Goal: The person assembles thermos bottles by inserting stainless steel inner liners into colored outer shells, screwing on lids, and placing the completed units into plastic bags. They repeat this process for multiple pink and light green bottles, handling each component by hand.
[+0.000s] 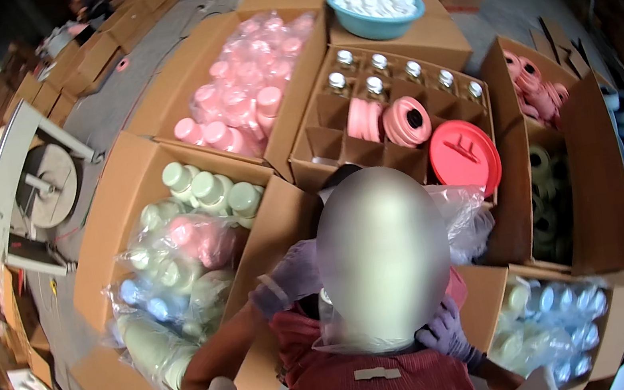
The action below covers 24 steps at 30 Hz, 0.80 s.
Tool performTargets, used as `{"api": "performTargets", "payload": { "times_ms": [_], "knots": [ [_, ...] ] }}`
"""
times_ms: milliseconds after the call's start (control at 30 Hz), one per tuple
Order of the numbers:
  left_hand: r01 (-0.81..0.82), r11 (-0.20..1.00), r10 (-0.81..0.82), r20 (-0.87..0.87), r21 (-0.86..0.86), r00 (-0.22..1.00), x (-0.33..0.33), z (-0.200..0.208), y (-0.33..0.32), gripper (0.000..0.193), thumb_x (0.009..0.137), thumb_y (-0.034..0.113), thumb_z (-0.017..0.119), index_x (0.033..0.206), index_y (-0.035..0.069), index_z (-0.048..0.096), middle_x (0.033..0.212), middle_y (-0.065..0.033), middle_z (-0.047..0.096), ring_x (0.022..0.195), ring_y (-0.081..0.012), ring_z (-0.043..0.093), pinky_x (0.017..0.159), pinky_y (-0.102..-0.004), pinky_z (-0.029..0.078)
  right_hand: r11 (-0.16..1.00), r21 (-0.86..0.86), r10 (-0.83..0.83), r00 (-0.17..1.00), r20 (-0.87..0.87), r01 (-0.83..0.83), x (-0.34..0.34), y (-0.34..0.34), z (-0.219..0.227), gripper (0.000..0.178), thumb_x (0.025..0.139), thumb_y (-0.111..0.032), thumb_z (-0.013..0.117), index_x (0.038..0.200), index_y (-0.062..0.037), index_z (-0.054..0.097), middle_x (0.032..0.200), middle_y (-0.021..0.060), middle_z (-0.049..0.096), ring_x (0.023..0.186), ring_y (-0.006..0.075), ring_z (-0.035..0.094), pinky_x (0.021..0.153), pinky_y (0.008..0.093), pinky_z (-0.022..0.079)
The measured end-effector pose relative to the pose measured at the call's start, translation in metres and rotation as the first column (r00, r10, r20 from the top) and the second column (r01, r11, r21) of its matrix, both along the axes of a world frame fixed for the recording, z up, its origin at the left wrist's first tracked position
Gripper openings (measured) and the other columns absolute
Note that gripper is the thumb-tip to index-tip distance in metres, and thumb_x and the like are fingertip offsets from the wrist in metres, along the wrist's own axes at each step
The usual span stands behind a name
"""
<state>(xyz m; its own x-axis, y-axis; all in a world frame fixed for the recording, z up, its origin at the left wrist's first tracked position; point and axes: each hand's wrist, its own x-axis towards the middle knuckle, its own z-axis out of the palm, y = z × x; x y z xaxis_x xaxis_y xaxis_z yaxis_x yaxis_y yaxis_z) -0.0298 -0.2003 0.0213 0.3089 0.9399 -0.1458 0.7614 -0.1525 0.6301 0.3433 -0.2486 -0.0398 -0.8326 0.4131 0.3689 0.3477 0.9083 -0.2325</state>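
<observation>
A large pale green rounded thing (383, 257) is right in front of my chest, heavily blurred, so its kind cannot be told. Clear plastic (354, 340) shows at its lower end. My gloved left hand (295, 272) grips its left side, the fingertips partly hidden behind it. At its lower right edge, my gloved right hand (447, 334) curls its fingers against it. To the left, an open carton (98, 251) contains pale green bottles (208, 190) with lids, plus bagged pink bottles (197, 236) and blue bottles (152, 300).
Ahead are a carton of bagged pink bottles (239, 109) and a divided carton (312, 142) with glass bottles (375, 87), pink rings (406, 122) and a red lid (466, 159). A blue basin (375, 24) of white pieces stands behind. More cartons (597, 185) flank the right.
</observation>
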Motion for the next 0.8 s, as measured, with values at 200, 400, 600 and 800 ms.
{"api": "performTargets", "payload": {
  "times_ms": [200,400,600,800],
  "knots": [
    [-0.106,0.644,0.765,0.640,-0.757,0.078,-0.050,-0.002,-0.017,0.020,0.086,0.005,0.056,0.103,0.003,0.066,0.100,-0.0109,0.069,0.097,-0.0291,0.065,0.088,-0.0346,0.052,0.993,0.017,0.116,0.991,-0.073,-0.115,-0.047,0.064,0.077,0.017,0.072,-0.018,0.061,0.088,-0.0149,0.057,0.108,0.0094,0.057,0.098,0.0285,0.056,0.096,0.0590,0.045],
    [-0.283,0.659,0.599,0.714,-0.697,-0.362,-0.148,-0.032,0.009,0.028,0.090,0.011,0.051,0.116,0.002,0.056,0.106,-0.0146,0.064,0.096,-0.0320,0.065,0.085,-0.0476,0.057,0.962,0.272,0.050,0.988,-0.144,-0.009,-0.242,0.272,0.145,0.025,0.072,-0.013,0.062,0.095,-0.0036,0.057,0.103,0.0132,0.054,0.092,0.0306,0.053,0.087,0.0420,0.045],
    [-0.825,0.565,0.626,0.638,0.025,0.448,-0.268,0.009,0.154,0.021,0.085,0.010,0.052,0.094,-0.007,0.060,0.079,-0.0112,0.062,0.066,-0.0213,0.065,0.051,-0.0323,0.055,0.995,-0.090,0.056,0.986,0.155,-0.043,-0.331,0.425,0.046,0.042,0.086,-0.027,0.063,0.125,-0.0132,0.057,0.114,0.0145,0.057,0.102,0.0354,0.058,0.090,0.0452,0.047],
    [-0.285,0.834,0.372,-0.100,0.472,0.923,-0.329,-0.101,0.214,0.023,0.081,0.013,0.059,0.099,-0.001,0.063,0.091,-0.0206,0.066,0.072,-0.0334,0.065,0.072,-0.0409,0.053,0.988,-0.123,0.056,0.951,-0.304,-0.097,-0.383,0.424,0.041,0.080,0.076,-0.036,0.075,0.145,-0.0156,0.040,0.144,0.0227,0.037,0.130,0.0425,0.039,0.109,0.0484,0.034]
  ]
}}
